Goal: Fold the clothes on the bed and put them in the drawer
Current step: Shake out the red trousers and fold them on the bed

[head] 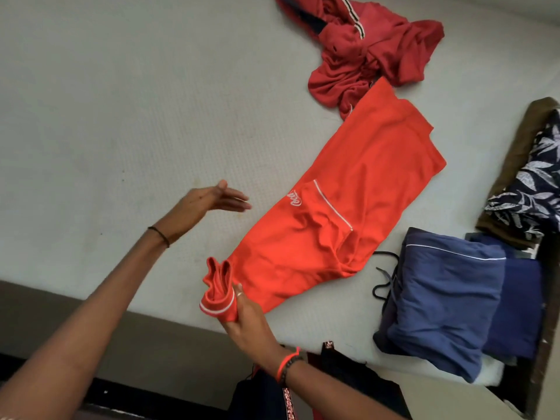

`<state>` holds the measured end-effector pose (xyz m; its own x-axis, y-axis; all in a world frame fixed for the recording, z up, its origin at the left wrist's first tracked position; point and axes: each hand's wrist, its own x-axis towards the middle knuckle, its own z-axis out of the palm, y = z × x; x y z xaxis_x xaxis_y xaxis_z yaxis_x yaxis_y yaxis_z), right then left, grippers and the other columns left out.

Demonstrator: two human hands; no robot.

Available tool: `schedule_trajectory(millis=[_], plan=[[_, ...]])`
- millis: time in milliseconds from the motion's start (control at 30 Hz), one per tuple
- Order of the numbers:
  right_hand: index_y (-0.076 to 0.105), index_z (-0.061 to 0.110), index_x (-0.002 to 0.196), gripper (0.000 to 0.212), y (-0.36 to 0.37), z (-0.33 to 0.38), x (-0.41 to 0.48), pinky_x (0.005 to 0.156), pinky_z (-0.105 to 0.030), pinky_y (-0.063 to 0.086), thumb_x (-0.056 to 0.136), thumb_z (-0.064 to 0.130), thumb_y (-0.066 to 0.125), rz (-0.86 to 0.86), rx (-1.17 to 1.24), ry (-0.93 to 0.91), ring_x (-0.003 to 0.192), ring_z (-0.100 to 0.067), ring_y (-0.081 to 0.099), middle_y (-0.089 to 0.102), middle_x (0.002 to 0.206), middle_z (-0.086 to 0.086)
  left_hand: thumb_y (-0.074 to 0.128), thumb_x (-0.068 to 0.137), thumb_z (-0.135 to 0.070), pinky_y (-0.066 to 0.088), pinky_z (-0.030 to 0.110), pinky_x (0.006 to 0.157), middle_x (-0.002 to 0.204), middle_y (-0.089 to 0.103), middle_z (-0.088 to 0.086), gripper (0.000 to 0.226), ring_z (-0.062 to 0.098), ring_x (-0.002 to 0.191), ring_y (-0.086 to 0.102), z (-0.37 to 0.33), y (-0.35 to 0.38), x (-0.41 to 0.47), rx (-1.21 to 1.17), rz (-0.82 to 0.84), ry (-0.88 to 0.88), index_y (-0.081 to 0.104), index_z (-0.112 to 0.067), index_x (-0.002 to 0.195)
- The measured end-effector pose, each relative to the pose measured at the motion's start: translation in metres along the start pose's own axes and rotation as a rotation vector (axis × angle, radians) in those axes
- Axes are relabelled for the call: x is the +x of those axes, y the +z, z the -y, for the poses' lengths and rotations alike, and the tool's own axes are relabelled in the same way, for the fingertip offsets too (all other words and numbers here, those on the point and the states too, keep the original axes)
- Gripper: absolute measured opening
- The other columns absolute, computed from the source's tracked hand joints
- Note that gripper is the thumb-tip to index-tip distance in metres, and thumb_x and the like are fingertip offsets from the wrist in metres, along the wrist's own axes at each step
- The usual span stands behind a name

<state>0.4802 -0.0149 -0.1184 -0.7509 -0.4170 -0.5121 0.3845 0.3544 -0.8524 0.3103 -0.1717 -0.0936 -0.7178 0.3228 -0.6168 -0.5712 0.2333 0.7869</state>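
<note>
The orange T-shirt point(348, 207) lies flat on the bed's pale mattress point(121, 101), stretched from the near middle toward the far right, with its white-piped pocket and a white script logo facing up. Its near end, a bunched sleeve point(216, 295) with a white-striped cuff, is lifted off the bed and gripped in the right hand point(248, 316), whose fingers curl around the fabric. The left hand point(209, 204) hovers open above the mattress just left of the shirt, fingers straight and holding nothing.

A crumpled dark red garment point(372, 53) touches the shirt's far end. To the near right sits a folded stack of blue shorts point(439, 298) with a dark drawstring point(385, 277) trailing out. Beyond it, at the right edge, a navy leaf-print garment point(533, 183) rests on an olive-brown one point(512, 153). Black clothing point(348, 374) lies below the bed's near edge.
</note>
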Motion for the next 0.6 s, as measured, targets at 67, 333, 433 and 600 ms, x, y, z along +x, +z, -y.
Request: schedule_trajectory(millis=[67, 333, 433, 600], plan=[[0.055, 0.000, 0.122, 0.037, -0.003, 0.004, -0.013, 0.080, -0.010, 0.042, 0.087, 0.013, 0.054, 0.005, 0.072, 0.071, 0.086, 0.009, 0.051, 0.063, 0.103, -0.003, 0.038, 0.067, -0.088, 0.041, 0.019, 0.101, 0.098, 0.074, -0.001, 0.084, 0.011, 0.104, 0.066, 0.008, 0.027, 0.019, 0.032, 0.203, -0.102, 0.067, -0.018, 0.106], [0.067, 0.015, 0.095, 0.007, -0.079, 0.012, -0.007, 0.066, -0.012, 0.040, 0.091, 0.013, 0.062, -0.025, 0.459, 0.174, 0.067, 0.007, 0.050, 0.065, 0.071, 0.017, 0.007, 0.057, -0.098, 0.036, 0.026, 0.097, 0.091, 0.072, -0.014, 0.104, 0.001, 0.088, 0.063, 0.051, 0.056, 0.035, 0.286, 0.345, -0.374, 0.074, -0.024, 0.086], [0.066, 0.004, 0.108, 0.022, -0.125, -0.002, 0.017, 0.082, -0.031, 0.049, 0.089, 0.013, 0.063, -0.041, 0.584, 0.221, 0.090, -0.016, 0.061, 0.071, 0.095, -0.010, 0.008, 0.060, -0.095, 0.034, 0.027, 0.103, 0.089, 0.070, -0.016, 0.093, -0.002, 0.088, 0.061, 0.063, 0.050, 0.031, 0.275, 0.277, -0.391, 0.072, -0.030, 0.081], [0.065, 0.015, 0.106, 0.024, -0.181, -0.033, 0.061, 0.083, -0.027, 0.055, 0.085, 0.004, 0.065, -0.126, 0.678, 0.417, 0.095, -0.015, 0.067, 0.071, 0.105, -0.003, 0.030, 0.073, -0.085, 0.033, 0.028, 0.106, 0.118, 0.060, -0.015, 0.078, 0.005, 0.110, 0.054, 0.076, 0.058, 0.031, 0.333, 0.211, -0.397, 0.066, -0.028, 0.112]])
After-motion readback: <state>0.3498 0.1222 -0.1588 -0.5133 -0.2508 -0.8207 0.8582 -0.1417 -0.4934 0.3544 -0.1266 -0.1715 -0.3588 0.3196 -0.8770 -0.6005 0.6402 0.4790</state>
